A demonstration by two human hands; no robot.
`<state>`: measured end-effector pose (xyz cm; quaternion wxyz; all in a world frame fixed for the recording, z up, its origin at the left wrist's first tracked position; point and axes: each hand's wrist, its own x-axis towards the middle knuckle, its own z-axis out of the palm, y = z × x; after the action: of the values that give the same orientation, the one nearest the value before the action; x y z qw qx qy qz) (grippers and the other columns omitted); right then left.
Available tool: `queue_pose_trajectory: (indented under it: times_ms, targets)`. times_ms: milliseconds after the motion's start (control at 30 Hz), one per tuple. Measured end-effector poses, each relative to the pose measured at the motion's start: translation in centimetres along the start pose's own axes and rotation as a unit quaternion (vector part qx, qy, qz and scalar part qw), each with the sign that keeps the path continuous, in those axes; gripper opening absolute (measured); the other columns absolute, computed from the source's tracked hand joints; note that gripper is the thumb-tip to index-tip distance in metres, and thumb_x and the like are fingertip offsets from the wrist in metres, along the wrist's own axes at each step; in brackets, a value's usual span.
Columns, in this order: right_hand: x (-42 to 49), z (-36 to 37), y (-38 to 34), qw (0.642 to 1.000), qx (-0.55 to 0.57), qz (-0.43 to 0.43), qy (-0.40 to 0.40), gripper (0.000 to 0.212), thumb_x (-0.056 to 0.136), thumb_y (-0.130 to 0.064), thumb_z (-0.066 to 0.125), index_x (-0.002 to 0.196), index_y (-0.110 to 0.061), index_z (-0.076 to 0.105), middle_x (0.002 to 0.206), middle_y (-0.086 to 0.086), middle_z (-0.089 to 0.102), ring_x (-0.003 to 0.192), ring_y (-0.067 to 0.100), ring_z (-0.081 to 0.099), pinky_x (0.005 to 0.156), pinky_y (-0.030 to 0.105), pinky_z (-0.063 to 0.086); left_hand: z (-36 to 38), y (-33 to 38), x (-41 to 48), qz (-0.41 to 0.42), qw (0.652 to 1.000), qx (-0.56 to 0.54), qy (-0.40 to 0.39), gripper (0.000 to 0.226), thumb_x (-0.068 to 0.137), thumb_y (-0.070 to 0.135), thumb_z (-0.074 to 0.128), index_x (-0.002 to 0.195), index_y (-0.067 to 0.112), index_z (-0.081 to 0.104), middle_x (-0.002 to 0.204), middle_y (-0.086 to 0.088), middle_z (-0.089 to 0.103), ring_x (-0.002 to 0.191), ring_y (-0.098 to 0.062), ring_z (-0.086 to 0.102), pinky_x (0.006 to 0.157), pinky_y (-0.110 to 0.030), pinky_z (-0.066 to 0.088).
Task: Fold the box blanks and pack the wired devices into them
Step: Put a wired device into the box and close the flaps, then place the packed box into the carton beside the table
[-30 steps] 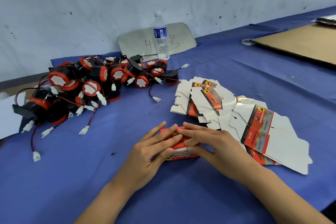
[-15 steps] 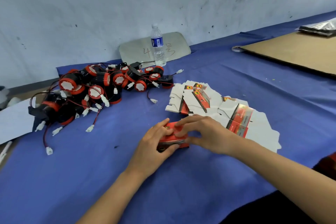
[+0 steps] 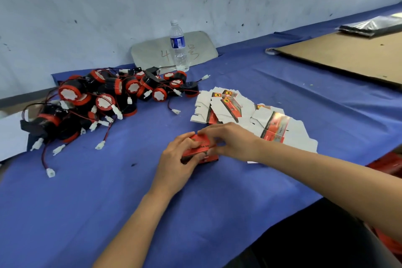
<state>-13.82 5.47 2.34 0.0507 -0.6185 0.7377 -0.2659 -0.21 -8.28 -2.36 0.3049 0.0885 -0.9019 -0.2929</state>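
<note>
Forming box (image 3: pixel 199 148) on desk (image 3: pixel 108 202), near front edge: left hand (image 3: pixel 176 160) gripping left end, right hand (image 3: pixel 230 140) pinching top flap. Advised: creases squared, flap tucked flush. Blanks (image 3: pixel 243 115) beside; devices (image 3: pixel 104 98) heaped left, unpacked.

A blue-clothed table (image 3: pixel 217 213) carries a heap of wired devices (image 3: pixel 104 102) at left, fanned box blanks (image 3: pixel 245 113) (printed sides partly up), a water bottle (image 3: pixel 178 47) — and a cardboard sheet (image 3: pixel 348 54).

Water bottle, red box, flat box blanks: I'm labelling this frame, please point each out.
water bottle (image 3: pixel 178 42), head view, blue label.
red box (image 3: pixel 200 143), head view, top face between the hands.
flat box blanks (image 3: pixel 226 105), head view, printed panel.
</note>
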Motion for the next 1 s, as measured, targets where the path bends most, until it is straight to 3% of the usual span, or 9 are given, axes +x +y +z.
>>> queue_pose_trajectory:
  times_ms: [100, 233, 367, 467, 667, 767, 867, 933, 1000]
  targets:
    - [0.1, 0.4, 0.2, 1.0, -0.001, -0.002, 0.005, 0.024, 0.086, -0.016, 0.07, 0.097, 0.004, 0.062, 0.109, 0.012, 0.063, 0.099, 0.028, 0.058, 0.085, 0.042, 0.046, -0.1, -0.3, 0.0, -0.012, 1.0, -0.011, -0.011, 0.028, 0.08, 0.023, 0.077, 0.106, 0.019, 0.066, 0.132, 0.013, 0.051, 0.117, -0.007, 0.052, 0.096, -0.02, 0.043]
    - [-0.3, 1.0, 0.0, 0.998, 0.022, 0.056, 0.002, 0.043, 0.083, -0.018, 0.073, 0.117, -0.001, 0.053, 0.122, 0.016, 0.056, 0.111, 0.03, 0.052, 0.093, 0.04, 0.041, -0.3, -0.1, 0.0, -0.062, 0.997, -0.028, -0.023, 0.041, 0.076, 0.024, 0.081, 0.11, 0.029, 0.058, 0.131, 0.011, 0.048, 0.111, -0.003, 0.05, 0.083, 0.002, 0.032]
    - [-2.3, 3.6, -1.7, 0.996, 0.038, 0.06, 0.052, 0.083, 0.073, -0.03, 0.079, 0.142, -0.023, 0.034, 0.143, -0.002, 0.04, 0.131, 0.013, 0.033, 0.109, 0.025, 0.028, -1.0, 0.1, -0.3, -0.078, 0.989, -0.114, 0.056, 0.015, 0.087, 0.042, 0.067, 0.095, 0.03, 0.061, 0.112, 0.015, 0.063, 0.098, -0.009, 0.062, 0.079, -0.015, 0.048]
    - [-3.0, 6.0, -4.4, 0.98, 0.093, 0.081, 0.157, 0.059, 0.072, -0.041, 0.08, 0.122, -0.029, 0.051, 0.119, -0.013, 0.056, 0.113, 0.001, 0.048, 0.096, 0.023, 0.042, -1.6, 0.1, -1.1, -0.088, 0.971, -0.216, 0.053, 0.039, 0.088, 0.053, 0.044, 0.094, 0.021, 0.066, 0.106, 0.006, 0.068, 0.094, -0.015, 0.066, 0.076, -0.035, 0.055]
    - [-6.3, 2.1, -5.3, 0.821, 0.323, 0.204, 0.424, 0.029, 0.067, -0.039, 0.08, 0.087, -0.033, 0.061, 0.075, -0.023, 0.063, 0.067, -0.005, 0.056, 0.061, 0.008, 0.04, -1.5, -0.8, -0.5, -0.121, 0.926, -0.35, 0.069, 0.052, 0.093, 0.047, 0.027, 0.101, 0.007, 0.06, 0.098, -0.006, 0.069, 0.081, -0.017, 0.064, 0.072, -0.025, 0.05]
    - [-10.4, -1.6, -2.8, 0.629, 0.354, 0.245, 0.647, 0.026, 0.072, -0.039, 0.078, 0.088, -0.026, 0.063, 0.079, -0.011, 0.062, 0.071, 0.004, 0.056, 0.067, 0.018, 0.045, -1.3, -1.8, 0.0, -0.119, 0.921, -0.366, 0.06, 0.051, 0.093, 0.049, 0.026, 0.103, 0.012, 0.06, 0.09, -0.007, 0.071, 0.072, -0.018, 0.065, 0.065, -0.023, 0.05]
    - [-15.1, -3.8, 0.3, 0.456, 0.237, 0.382, 0.768, 0.063, 0.079, -0.034, 0.076, 0.132, -0.015, 0.048, 0.134, 0.009, 0.049, 0.122, 0.019, 0.049, 0.098, 0.028, 0.04, -1.0, -2.3, 0.2, -0.106, 0.921, -0.37, 0.058, 0.042, 0.098, 0.046, 0.024, 0.116, 0.027, 0.056, 0.084, -0.003, 0.073, 0.067, -0.015, 0.065, 0.062, -0.02, 0.05]
    - [-16.6, -4.2, 1.4, 0.461, 0.1, 0.497, 0.728, 0.099, 0.074, -0.047, 0.077, 0.151, -0.017, 0.023, 0.158, 0.017, 0.008, 0.146, 0.032, 0.007, 0.116, 0.046, 0.012, -0.8, -2.6, 0.5, -0.107, 0.92, -0.372, 0.061, 0.039, 0.103, 0.039, 0.021, 0.121, 0.033, 0.054, 0.083, -0.003, 0.073, 0.065, -0.014, 0.065, 0.061, -0.019, 0.049]
    - [-15.5, -4.1, 1.8, 0.576, 0.023, 0.492, 0.653, 0.108, 0.069, -0.057, 0.076, 0.152, -0.022, 0.017, 0.16, 0.013, -0.004, 0.146, 0.033, -0.009, 0.114, 0.057, -0.001, -0.7, -2.7, 0.7, -0.119, 0.919, -0.37, 0.067, 0.039, 0.105, 0.033, 0.019, 0.12, 0.036, 0.056, 0.08, -0.004, 0.073, 0.063, -0.016, 0.064, 0.06, -0.018, 0.049]
